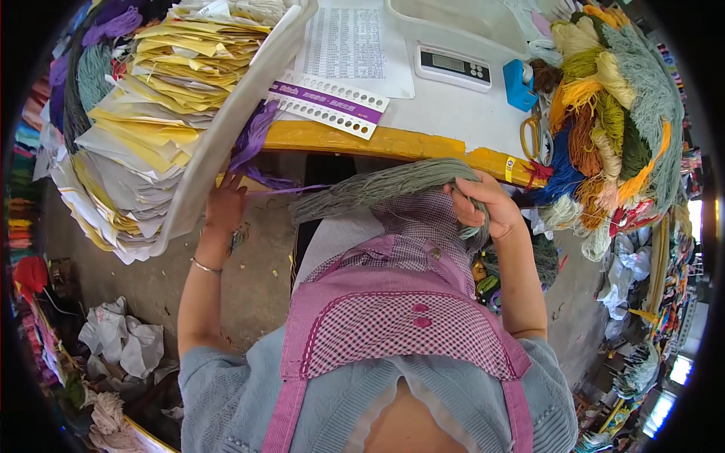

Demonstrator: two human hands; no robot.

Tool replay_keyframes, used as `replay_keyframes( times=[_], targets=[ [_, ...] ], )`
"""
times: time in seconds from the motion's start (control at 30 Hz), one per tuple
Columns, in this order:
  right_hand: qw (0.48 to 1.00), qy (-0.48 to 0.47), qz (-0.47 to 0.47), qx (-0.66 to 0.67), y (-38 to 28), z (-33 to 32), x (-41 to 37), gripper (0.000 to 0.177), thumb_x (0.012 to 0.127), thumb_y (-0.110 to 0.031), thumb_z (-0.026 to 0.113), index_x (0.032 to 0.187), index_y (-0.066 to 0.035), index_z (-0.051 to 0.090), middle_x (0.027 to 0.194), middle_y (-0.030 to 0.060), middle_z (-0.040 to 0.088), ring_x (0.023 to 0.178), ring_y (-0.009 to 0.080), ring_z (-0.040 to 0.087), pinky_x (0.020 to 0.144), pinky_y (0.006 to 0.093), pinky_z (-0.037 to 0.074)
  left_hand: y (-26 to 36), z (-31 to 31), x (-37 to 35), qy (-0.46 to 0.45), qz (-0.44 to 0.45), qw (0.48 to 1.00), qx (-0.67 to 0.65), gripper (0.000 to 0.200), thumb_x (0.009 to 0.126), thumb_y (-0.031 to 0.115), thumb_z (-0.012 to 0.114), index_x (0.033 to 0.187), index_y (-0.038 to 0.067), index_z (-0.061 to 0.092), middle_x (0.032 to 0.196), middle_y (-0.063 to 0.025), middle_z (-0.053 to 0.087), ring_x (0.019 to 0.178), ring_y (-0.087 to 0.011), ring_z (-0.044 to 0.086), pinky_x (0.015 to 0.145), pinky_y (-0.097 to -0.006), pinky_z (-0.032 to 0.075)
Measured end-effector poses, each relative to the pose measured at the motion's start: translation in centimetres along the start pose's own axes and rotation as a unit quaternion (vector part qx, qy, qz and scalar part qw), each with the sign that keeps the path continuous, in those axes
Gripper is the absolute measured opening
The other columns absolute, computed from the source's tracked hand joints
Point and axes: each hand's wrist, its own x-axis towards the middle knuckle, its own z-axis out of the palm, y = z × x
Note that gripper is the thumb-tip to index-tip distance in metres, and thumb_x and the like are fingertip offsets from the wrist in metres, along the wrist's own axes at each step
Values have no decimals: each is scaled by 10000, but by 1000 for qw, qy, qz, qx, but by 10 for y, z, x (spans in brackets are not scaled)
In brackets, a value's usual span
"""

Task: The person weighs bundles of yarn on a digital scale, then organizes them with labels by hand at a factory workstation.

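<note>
The right hand grips a grey-green hank over the apron, hiding part of it. The left hand — its grip impossible to tell — is by purple thread, beside a crammed bin.

Room before scale; bin blocks left, beneath table unclear

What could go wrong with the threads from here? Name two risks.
The grey-green thread bundle might tangle, as its strands spread loosely beyond the right hand's grip. The purple thread by the left hand could snag in it, since one strand stretches toward the bundle.
</note>
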Motion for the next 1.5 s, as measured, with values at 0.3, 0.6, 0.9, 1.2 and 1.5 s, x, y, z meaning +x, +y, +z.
replay_keyframes(
  times=[0.3, 0.6, 0.9, 1.2, 1.5],
  targets=[
    [992, -1, 3, 128, -5, -1, 0, 268, 982, -208, 508, 1005, 58, 531, 581, -3, 476, 426, 35, 361, 375, 186, 286, 9, 4, -89, -29, 41, 998, 26, 378, 764, 292, 684, 1120, 167, 659, 1416, -29, 447, 1340, -202, 367, 1090, -483, 310],
    [986, -109, 6, -128, -27, 96, -3, 305, 877, -270, 671, 997, -9, 566, 605, 26, 551, 462, 74, 478, 397, 221, 338, 197, -100, -9, -132, 298, 600, -731, 843, 711, 216, 809, 1418, 71, 375, 1364, -116, 473, 1220, -194, 467, 1014, -299, 379],
    [836, -159, -183, -493, 24, 62, 32, 320, 830, -181, 693, 1099, -42, 591, 913, 128, 647, 820, 257, 642, 725, 306, 475, 101, -241, -54, 168, 205, 159, -951, 770, 956, 593, 290, 1446, -2, 297, 1370, -250, 454, 1301, -387, 408, 1123, -489, 250],
    [828, 6, -264, -494, 19, 60, 44, 316, 903, -118, 564, 1218, -119, 542, 944, 179, 638, 850, 361, 625, 739, 383, 487, 69, -284, -75, 450, 102, 201, -864, 777, 892, 396, 504, 1457, -57, 222, 1501, -256, 260, 1400, -347, 269, 1167, -436, 167],
    [903, 112, -369, -188, 2, 42, 25, 207, 944, -101, 423, 1054, 17, 551, 890, 93, 634, 772, 138, 609, 711, 255, 474, 62, -262, -61, 469, -20, 552, -689, 584, 1007, 377, 356, 1388, -66, 362, 1417, -233, 410, 1342, -312, 380, 1126, -434, 258]
  ],
)
